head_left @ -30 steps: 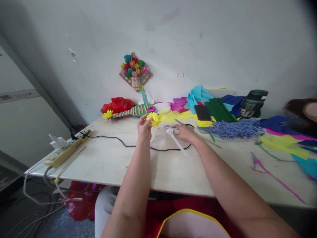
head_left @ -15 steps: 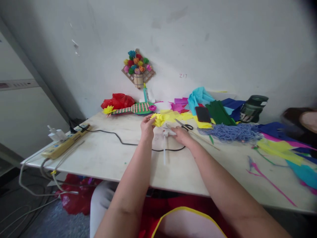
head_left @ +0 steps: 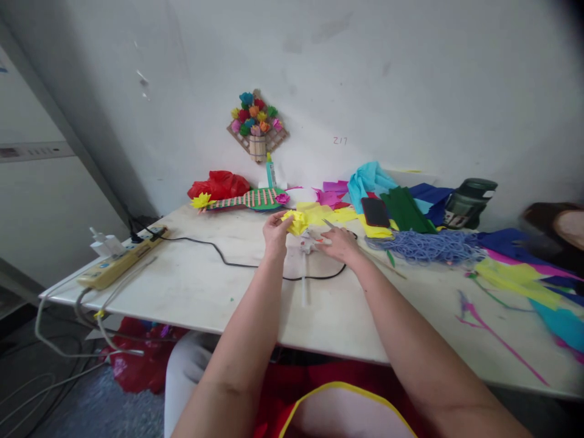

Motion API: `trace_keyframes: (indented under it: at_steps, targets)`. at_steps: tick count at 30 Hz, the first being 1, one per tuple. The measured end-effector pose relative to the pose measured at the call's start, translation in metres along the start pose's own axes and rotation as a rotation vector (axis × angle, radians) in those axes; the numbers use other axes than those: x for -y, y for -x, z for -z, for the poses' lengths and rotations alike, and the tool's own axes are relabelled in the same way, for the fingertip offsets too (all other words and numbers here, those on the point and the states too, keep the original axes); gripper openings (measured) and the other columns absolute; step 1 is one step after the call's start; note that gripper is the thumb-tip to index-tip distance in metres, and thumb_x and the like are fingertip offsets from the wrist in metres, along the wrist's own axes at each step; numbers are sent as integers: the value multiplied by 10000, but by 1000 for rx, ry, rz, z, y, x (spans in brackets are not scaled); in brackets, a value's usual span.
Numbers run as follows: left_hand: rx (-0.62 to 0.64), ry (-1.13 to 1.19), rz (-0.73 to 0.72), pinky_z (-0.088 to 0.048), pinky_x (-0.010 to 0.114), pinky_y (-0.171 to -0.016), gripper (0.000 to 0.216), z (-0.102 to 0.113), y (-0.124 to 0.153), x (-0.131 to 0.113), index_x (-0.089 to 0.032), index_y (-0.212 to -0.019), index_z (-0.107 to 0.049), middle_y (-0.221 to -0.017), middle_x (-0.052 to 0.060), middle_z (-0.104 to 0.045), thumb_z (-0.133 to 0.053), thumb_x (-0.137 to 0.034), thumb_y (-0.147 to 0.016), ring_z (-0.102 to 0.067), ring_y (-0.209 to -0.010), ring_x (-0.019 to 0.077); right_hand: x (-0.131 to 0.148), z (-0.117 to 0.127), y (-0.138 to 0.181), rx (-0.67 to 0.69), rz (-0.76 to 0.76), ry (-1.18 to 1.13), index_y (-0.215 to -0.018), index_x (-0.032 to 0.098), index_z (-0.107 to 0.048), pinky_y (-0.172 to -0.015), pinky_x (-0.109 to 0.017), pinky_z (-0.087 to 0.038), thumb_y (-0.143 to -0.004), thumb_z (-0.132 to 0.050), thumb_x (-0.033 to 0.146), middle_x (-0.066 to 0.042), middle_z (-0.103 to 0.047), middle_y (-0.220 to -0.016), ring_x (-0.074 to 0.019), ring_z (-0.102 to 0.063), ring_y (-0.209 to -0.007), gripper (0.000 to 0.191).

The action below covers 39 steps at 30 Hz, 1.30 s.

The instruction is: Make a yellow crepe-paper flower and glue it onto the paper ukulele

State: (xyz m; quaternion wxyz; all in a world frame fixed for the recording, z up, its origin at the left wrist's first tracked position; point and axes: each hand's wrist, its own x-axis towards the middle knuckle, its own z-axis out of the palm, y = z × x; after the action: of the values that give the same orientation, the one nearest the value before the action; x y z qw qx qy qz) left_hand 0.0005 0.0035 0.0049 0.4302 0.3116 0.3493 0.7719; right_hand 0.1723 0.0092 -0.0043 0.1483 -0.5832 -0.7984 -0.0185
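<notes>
Left hand (head_left: 275, 235): pinched shut on flower (head_left: 297, 222). Right hand (head_left: 338, 244): fingertips at glue gun (head_left: 308, 245), grasp unclear (stick (head_left: 303, 283) pointing bodyward), just beside flower.

Pinches a yellow paper flower (head_left: 296, 222) in the left hand (head_left: 275, 230), just above the pale table (head_left: 191, 292). Lays the right hand (head_left: 340, 244) palm down, fingers stretched toward a white glue gun (head_left: 308, 246) lying just beside the flower. Shows a black cable (head_left: 237, 264) running left to a power strip (head_left: 121, 261), with a black phone (head_left: 375, 212) on coloured paper farther back.
</notes>
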Motion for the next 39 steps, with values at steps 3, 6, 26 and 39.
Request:
trace_keyframes:
  at_steps: [3,6,26,39]
  targets:
    - [5,-14,-5,-442,244,-586,424,-1,0,2,-147,-778,-613,-636,-6,-612,-807,-280,-426,-591,-599,125,0,-1,-4,-109,-28,-257,-1044,170,-700,-910,-361,-411,-798,-521,478,-118,-664,-1086,-245,-586,-1012,433]
    - [20,-14,-10,-440,248,-590,422,-2,1,4,-145,-785,-615,-633,-7,-612,-808,-281,-435,-591,-598,126,5,0,-4,-106,-11,-698,-1022,161,-696,-842,-321,-449,-788,-535,442,-87,-691,-1028,-200,-616,-930,400]
    - [121,-102,-19,-446,228,-553,383,-11,13,16,-152,-750,-640,-649,5,-625,-805,-384,-493,-576,-588,114,29,1,-2,-223,-269,-1298,-578,162,-604,-587,-252,-406,-539,-602,317,10,-602,-571,-111,-505,-556,159]
    - [196,-52,57,-516,291,-673,320,-5,7,11,-126,-635,-669,-747,70,-686,-807,-381,-502,-629,-698,151,21,9,-1,-186,-279,-1293,-566,176,-588,-557,-239,-398,-512,-548,304,30,-552,-527,-107,-489,-546,145]
